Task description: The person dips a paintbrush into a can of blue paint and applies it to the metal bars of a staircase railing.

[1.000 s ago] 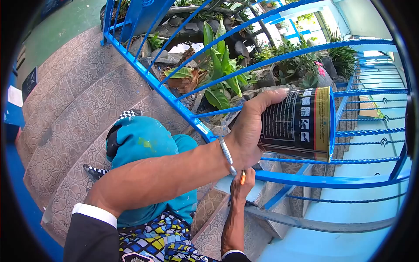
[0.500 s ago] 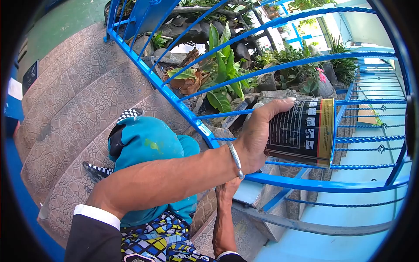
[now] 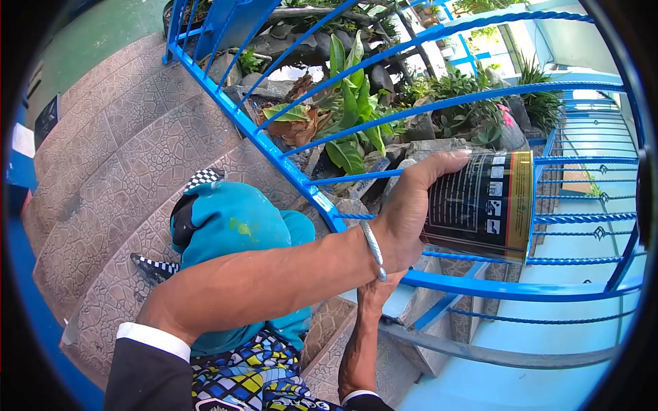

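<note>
My left hand point(image 3: 404, 209) is clamped around a can point(image 3: 476, 205), thumb along one side of its black label; the fingers on its far side are hidden. The can lies sideways in view, its gold rim pointing right, in front of the twisted bars of a blue railing point(image 3: 514, 289) and near the railing's thick curved rail. The can's mouth faces away, so I cannot tell what is in it. A silver bracelet point(image 3: 373, 248) circles my left wrist.

My right hand point(image 3: 381, 285) is just below that wrist in view, mostly hidden behind it; I cannot tell whether it is closed on anything. My knees, in teal trousers point(image 3: 236, 222), are over stone-patterned steps point(image 3: 123, 164). Beyond the railing, leafy plants point(image 3: 351, 103) grow among rocks point(image 3: 439, 147).
</note>
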A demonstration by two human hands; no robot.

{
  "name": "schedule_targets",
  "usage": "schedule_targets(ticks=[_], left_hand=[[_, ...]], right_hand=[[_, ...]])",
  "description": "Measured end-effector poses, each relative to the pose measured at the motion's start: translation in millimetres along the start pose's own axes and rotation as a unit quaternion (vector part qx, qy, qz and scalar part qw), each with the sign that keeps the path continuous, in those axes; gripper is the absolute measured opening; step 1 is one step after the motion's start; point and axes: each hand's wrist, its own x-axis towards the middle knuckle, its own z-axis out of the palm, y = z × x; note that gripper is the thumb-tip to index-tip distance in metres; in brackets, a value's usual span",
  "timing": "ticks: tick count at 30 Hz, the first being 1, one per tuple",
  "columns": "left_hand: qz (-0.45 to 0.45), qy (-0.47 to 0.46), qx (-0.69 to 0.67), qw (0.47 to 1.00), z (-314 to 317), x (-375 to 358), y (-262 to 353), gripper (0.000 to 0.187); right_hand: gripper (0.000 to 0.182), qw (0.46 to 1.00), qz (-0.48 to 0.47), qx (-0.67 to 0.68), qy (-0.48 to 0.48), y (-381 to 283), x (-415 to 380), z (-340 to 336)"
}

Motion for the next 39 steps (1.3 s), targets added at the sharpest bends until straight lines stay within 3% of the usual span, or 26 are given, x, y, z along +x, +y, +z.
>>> schedule_targets(ticks=[3,6,11,13,15,19,22,25,26,30,39], left_hand=[[0.005,-0.016,0.001,1.0,2.9,1.2,-0.7,0.043],[0.008,-0.012,0.004,1.0,2.5,-0.5,0.3,0.043],[0.003,0.014,0.007,1.0,2.0,-1.8,1.4,0.038],[0.007,-0.003,-0.001,1.0,2.1,-1.4,0.3,0.037],[0.006,-0.008,-0.002,1.0,2.6,-0.4,1.0,0.037],[0.005,0.007,0.008,1.0,0.2,-0.1,1.3,0.039],[0.0,-0.002,-0.003,1.0,0.9,0.3,1.1,0.039],[-0.005,-0.005,-0.011,1.0,-0.9,1.8,1.1,0.039],[-0.002,0.0,0.001,1.0,-1.6,1.2,2.2,0.037],[0.011,0.01,0.004,1.0,1.7,1.6,1.8,0.037],[-0.005,-0.013,0.005,1.0,3.1,-0.4,3.7,0.041]], right_hand=[[0.052,0.993,-0.065,-0.097,-0.026,27.2,4.5,1.8],[0.052,0.992,0.007,-0.07,-0.107,-3.1,-2.0,-1.0],[0.047,1.0,-0.001,0.001,-0.018,-12.5,12.9,-8.2],[0.047,1.0,0.018,-0.019,-0.011,1.1,12.8,-10.5],[0.051,0.995,0.063,-0.036,-0.065,21.4,10.9,-3.2],[0.024,0.987,0.026,-0.06,-0.145,5.3,17.7,-24.9],[0.017,0.992,-0.037,-0.051,-0.106,4.3,49.8,-50.2],[0.021,0.99,0.011,-0.077,-0.119,-2.5,74.0,-71.1],[0.024,0.964,-0.106,-0.205,-0.135,3.6,74.7,-70.1],[0.029,0.932,-0.278,-0.216,-0.088,-29.0,65.8,-40.9],[0.03,0.93,-0.295,-0.161,-0.147,-5.9,69.5,35.7]])
